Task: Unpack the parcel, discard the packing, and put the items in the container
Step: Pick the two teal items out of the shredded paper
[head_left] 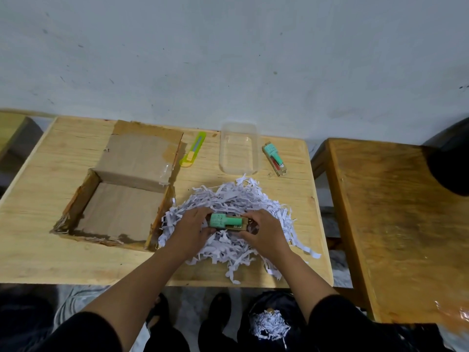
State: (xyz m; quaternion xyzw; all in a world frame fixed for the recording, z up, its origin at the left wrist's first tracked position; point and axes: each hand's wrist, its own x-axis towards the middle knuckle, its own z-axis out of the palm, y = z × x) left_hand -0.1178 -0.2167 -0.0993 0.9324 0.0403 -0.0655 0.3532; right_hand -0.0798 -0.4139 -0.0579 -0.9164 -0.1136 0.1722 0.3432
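A pile of white shredded paper (236,199) lies on the wooden table (45,250), right of the open cardboard box (119,212), whose inside shows only bare cardboard. Over the pile, my left hand (191,228) and my right hand (265,231) together hold a small green packaged item (227,221), one hand at each end. A clear plastic container (239,148) stands at the back with nothing in it. A second green packaged item (274,157) lies on the table just right of the container.
A yellow-green box cutter (194,149) lies between the box flap and the container. A dark bag on the floor holds shredded paper (269,326) below the table's front edge. A second wooden table (396,224) stands to the right.
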